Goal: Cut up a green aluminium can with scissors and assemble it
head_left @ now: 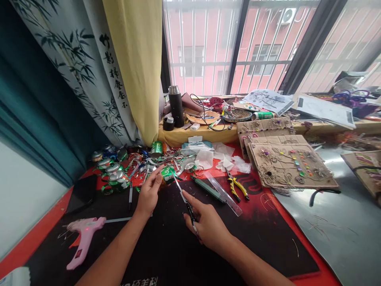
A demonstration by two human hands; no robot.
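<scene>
My left hand [148,195] pinches a green piece cut from a drink can [168,174] between thumb and fingers, just above the far part of the black mat [166,246]. In my right hand [210,224] is a pair of scissors [180,190] with dark handles, my fingers wrapped round them. The blade tips point away from me and reach the right edge of the green piece. Whether the blades are cutting into it, I cannot tell. Behind the piece lies a heap of shiny cut can strips [149,165].
A pink glue gun [86,238] lies left, near cut can tops [114,174]. Right of centre are a dark green utility knife [210,190], a clear ruler [224,194] and yellow pliers [236,187]. Decorated cardboard [285,151] leans behind. A black thermos [176,105] stands on the sill.
</scene>
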